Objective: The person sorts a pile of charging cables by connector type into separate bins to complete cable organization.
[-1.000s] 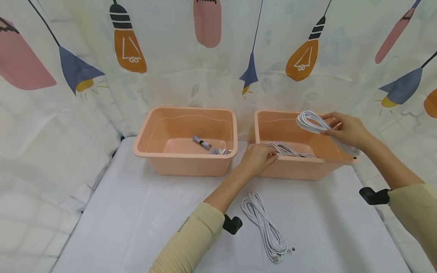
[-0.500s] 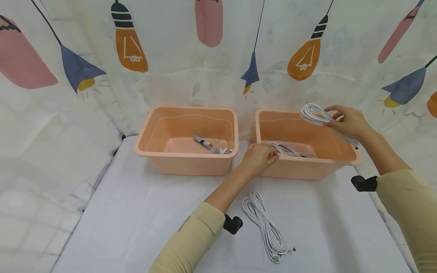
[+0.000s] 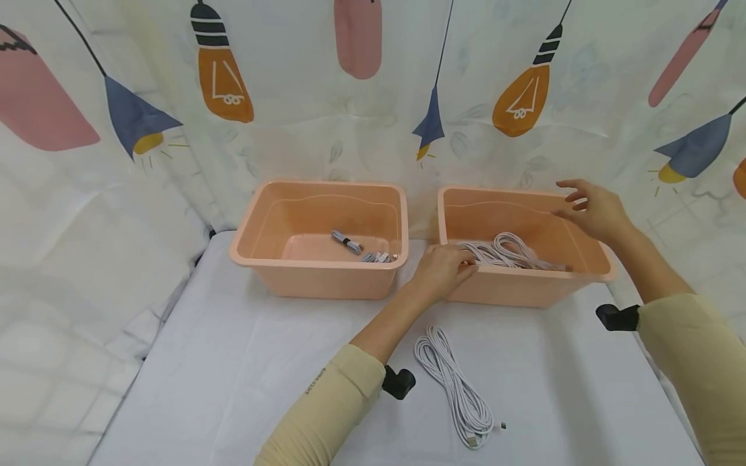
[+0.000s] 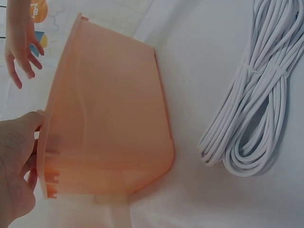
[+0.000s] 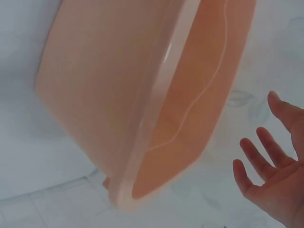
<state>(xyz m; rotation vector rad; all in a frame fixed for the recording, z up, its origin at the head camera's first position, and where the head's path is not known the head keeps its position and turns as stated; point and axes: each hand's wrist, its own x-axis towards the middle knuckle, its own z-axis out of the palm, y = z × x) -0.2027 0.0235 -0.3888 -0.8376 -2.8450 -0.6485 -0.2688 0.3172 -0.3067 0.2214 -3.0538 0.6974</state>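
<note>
My right hand [image 3: 577, 202] hovers open with fingers spread over the far right part of the right peach bin [image 3: 524, 288], holding nothing; the right wrist view shows the same open right hand [image 5: 266, 175] beside the bin [image 5: 142, 95]. Several white cable coils [image 3: 507, 252] lie inside that bin. My left hand [image 3: 457, 264] grips the bin's near left rim; the left wrist view has the left hand [image 4: 21, 166] at the bin's edge [image 4: 104, 128]. Another white cable coil [image 3: 454, 387] lies on the table near my left forearm, also visible as the coil [image 4: 256, 109].
A second peach bin [image 3: 317, 278] stands to the left with a few small bundled cables [image 3: 350, 244] inside. The table has a white cover [image 3: 233, 362]. A printed curtain [image 3: 350, 97] hangs close behind both bins. Black clamps [image 3: 612, 317] sit at the wrists.
My right hand held a white cable coil above the right bin; it has let go, and the coil now lies in the bin. The left hand has stayed on the rim.
</note>
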